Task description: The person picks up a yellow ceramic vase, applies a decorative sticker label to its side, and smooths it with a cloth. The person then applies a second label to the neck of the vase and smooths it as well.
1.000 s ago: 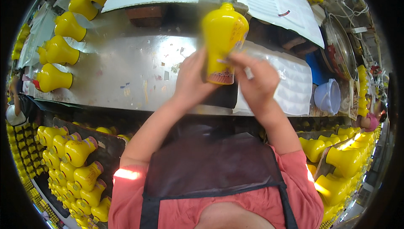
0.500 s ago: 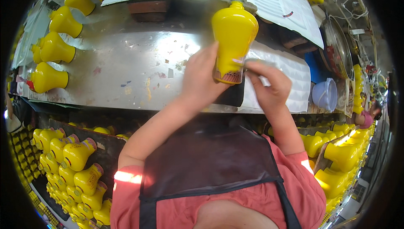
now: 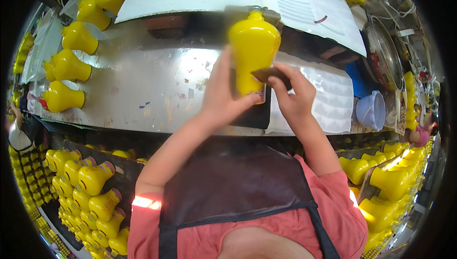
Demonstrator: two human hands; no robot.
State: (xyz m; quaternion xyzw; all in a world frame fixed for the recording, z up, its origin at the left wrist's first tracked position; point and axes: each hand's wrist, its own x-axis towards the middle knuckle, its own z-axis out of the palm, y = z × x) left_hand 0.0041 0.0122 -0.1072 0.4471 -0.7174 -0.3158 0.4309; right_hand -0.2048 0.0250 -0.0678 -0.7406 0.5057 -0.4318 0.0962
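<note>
A glossy yellow bottle lies in front of me, its narrow neck pointing away and seated at a dark holder. My left hand is closed around the bottle's left side, with the thumb laid across its near end, where a patterned band shows. In my right hand a thin, dark, flat scraper-like piece is pinched between thumb and fingers. Its tip meets the bottle's lower right side. The fingers behind the bottle are hidden.
Several yellow bottles stand along the metal table's left side. Right of my hands lie a sheet with pale wavy rows and a light-blue bucket. White sheets cover the far side. Stacked yellow bottles flank me.
My right hand has moved up along the bottle, and the dark flat piece now shows clearly against it. A small pale strip on the bottle is no longer visible. The view has shifted slightly.
</note>
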